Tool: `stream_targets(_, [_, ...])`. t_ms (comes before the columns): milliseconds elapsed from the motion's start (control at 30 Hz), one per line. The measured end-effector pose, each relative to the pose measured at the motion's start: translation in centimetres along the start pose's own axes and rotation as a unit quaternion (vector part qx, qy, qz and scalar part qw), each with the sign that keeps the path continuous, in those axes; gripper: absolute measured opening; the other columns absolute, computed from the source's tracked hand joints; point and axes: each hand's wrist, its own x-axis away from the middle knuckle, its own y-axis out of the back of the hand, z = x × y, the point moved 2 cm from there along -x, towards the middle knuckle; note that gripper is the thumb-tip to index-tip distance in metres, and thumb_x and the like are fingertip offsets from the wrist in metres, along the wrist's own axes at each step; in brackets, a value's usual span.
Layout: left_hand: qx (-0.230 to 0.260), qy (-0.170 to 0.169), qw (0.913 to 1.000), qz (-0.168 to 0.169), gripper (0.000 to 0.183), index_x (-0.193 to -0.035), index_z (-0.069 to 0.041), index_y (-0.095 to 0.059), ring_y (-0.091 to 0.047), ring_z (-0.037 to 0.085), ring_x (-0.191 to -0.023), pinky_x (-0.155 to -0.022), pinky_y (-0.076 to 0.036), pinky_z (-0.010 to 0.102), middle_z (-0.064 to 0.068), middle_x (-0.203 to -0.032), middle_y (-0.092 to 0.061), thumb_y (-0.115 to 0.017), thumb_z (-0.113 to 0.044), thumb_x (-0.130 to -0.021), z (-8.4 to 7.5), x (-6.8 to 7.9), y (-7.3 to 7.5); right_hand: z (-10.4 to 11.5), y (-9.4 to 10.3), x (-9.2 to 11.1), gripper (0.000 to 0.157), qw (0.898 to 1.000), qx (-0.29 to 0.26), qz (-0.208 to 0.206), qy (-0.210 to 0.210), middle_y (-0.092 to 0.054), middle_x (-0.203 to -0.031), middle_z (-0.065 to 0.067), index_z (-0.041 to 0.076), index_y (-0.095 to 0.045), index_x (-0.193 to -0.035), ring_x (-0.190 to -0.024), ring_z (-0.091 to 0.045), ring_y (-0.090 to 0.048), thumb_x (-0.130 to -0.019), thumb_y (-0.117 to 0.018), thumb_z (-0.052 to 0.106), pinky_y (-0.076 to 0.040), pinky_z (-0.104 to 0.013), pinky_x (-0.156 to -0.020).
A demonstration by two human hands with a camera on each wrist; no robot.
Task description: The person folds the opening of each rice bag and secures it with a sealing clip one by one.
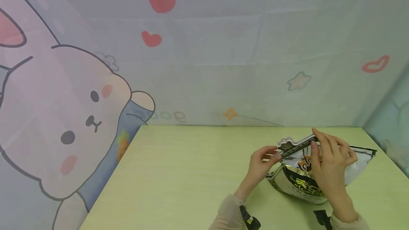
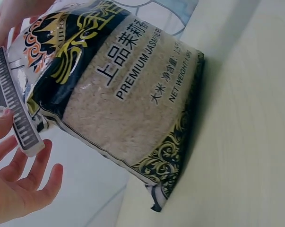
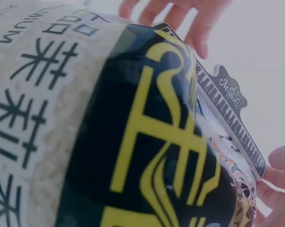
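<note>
A bag of jasmine rice point(image 1: 298, 187) stands on the table at the right in the head view, its upper part folded over. Across that upper part lies a bag clip point(image 1: 297, 146) with a piano-key pattern and a wavy tab reading "Music" point(image 3: 232, 90). My left hand point(image 1: 260, 162) pinches the clip's left end, thumb in front and fingers behind, as the left wrist view shows. With thumb and index finger, my right hand point(image 1: 332, 166) pinches the clip's other end. The clip's jaws are mostly hidden, so how firmly they bite the bag I cannot tell.
The pale green table point(image 1: 179, 180) extends to the left of the bag. Behind it hangs a printed cloth point(image 1: 217, 63) with a large rabbit and hearts. The bag's silvery top corner point(image 1: 362, 157) sticks out to the right behind my right hand.
</note>
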Motion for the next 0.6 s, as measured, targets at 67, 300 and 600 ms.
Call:
stream_targets(67, [-0.005, 0.002, 1.0, 0.002, 0.026, -0.108, 0.005, -0.059, -0.061, 0.031, -0.087, -0.074, -0.049, 0.019, 0.021, -0.103, -0.063, -0.058, -0.007, -0.085, 0.3, 0.1, -0.1, 0.0, 0.0, 0.0, 0.034, 1.0, -0.002, -0.001, -0.004, -0.056, -0.103, -0.025, -0.002, -0.059, -0.111, -0.095, -0.042, -0.035, -0.094, -0.044, 0.023, -0.004, -0.039, -0.088])
stream_targets(300, [-0.015, 0.021, 0.9996, 0.012, 0.02, -0.098, 0.004, -0.063, -0.063, 0.026, -0.076, -0.062, -0.046, 0.013, 0.02, -0.094, -0.065, -0.059, -0.009, -0.084, 1.2, 0.3, -0.1, 0.1, 0.0, -0.2, 0.034, 1.0, -0.001, -0.005, -0.012, -0.055, -0.1, -0.027, -0.003, -0.059, -0.111, -0.092, -0.043, -0.035, -0.095, -0.042, 0.022, -0.007, -0.046, -0.085])
stream_targets(600, [-0.008, 0.042, 0.999, 0.009, 0.014, -0.092, 0.002, -0.063, -0.064, 0.017, -0.067, -0.053, -0.047, 0.014, 0.02, -0.085, -0.066, -0.059, -0.009, -0.084, 1.5, 0.4, -0.2, 0.0, -0.2, -0.2, 0.034, 0.999, -0.012, -0.009, -0.03, -0.056, -0.097, -0.026, -0.005, -0.06, -0.104, -0.092, -0.041, -0.035, -0.093, -0.045, 0.024, -0.003, -0.042, -0.089])
